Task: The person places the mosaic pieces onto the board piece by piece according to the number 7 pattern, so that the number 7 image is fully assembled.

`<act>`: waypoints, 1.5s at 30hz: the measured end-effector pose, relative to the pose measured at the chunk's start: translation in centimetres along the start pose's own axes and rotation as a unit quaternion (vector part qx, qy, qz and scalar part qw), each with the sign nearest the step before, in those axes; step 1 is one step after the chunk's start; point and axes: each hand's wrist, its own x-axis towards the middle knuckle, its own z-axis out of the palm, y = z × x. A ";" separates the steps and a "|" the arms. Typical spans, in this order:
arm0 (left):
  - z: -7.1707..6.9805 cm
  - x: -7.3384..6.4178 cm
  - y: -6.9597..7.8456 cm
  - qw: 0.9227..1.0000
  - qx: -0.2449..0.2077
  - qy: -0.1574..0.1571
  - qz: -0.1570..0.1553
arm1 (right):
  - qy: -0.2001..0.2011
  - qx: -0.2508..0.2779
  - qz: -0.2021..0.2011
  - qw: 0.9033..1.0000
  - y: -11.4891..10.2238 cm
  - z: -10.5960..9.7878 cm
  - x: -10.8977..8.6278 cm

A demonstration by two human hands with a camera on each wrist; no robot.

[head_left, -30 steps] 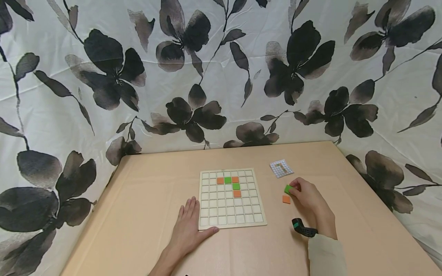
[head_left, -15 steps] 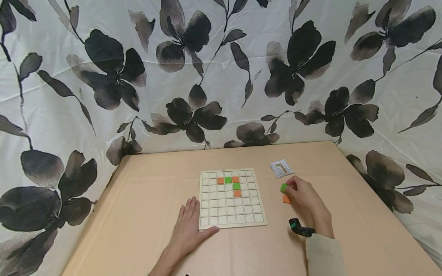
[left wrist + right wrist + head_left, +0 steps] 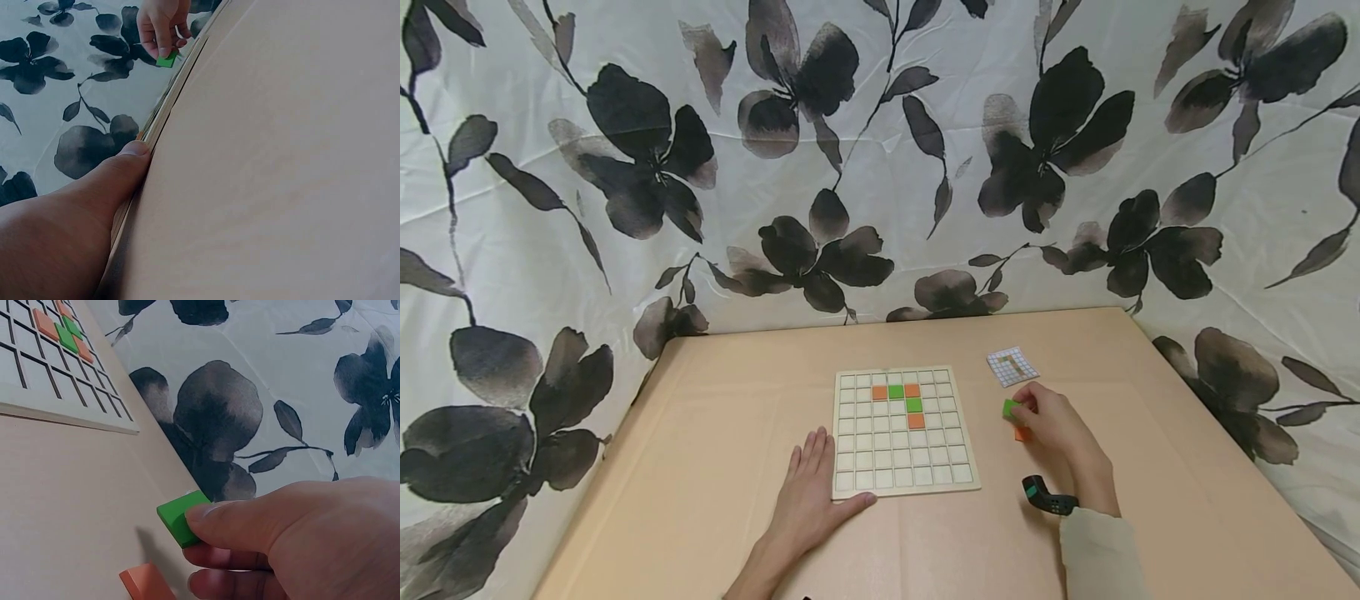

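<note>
My right hand [image 3: 1057,421] pinches a green square tile [image 3: 181,517] between thumb and fingers, held just above the table to the right of the board. Below it lies an orange tile [image 3: 148,582], partly covered by the hand in the head view. A white grid board [image 3: 895,458] lies flat in the middle of the table, with orange and green tiles set in several of its upper cells. Against its left side and lower left corner rests my left hand [image 3: 808,496], fingers straight, thumb spread along the near edge [image 3: 134,148].
A small card [image 3: 1011,367] printed with a coloured grid lies beyond the right hand. The wooden table [image 3: 700,433] meets a floral cloth [image 3: 925,167] hanging at its back and sides. A black band [image 3: 1048,497] is on the right wrist.
My right hand has moved a little to the left with the green tile, which now sits up and left of the orange one. The left hand and board have stayed put.
</note>
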 end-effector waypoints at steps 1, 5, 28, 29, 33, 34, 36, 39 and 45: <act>0.0 0.0 0.0 1.000 0.000 0.000 0.000 | -0.001 0.002 -0.001 1.000 0.0 0.0 0.0; -0.1 0.0 0.1 1.000 0.000 -0.002 -0.002 | -0.003 0.008 -0.011 1.000 -0.3 0.1 0.1; -0.2 0.0 0.1 1.000 -0.001 0.007 0.006 | -0.020 0.024 -0.028 0.999 -2.3 1.1 0.3; -0.2 0.0 0.0 1.000 0.000 0.008 0.007 | -0.020 0.025 -0.027 0.999 -2.4 1.1 0.3; -0.3 0.0 0.0 1.000 0.002 0.001 0.005 | -0.020 0.020 -0.031 0.999 -2.6 1.3 0.3; -0.3 0.1 0.0 1.000 0.002 -0.003 0.003 | -0.019 0.016 -0.033 0.999 -2.6 1.3 0.3; -0.4 0.1 0.0 1.000 0.000 -0.009 0.000 | -0.018 0.009 -0.037 0.999 -2.7 1.4 0.3; -0.4 0.1 0.0 1.000 -0.002 -0.013 -0.003 | -0.017 0.001 -0.041 0.999 -2.8 1.5 0.4; -0.4 0.1 0.0 1.000 0.002 -0.014 -0.002 | -0.016 -0.010 -0.048 0.999 -2.9 1.8 0.5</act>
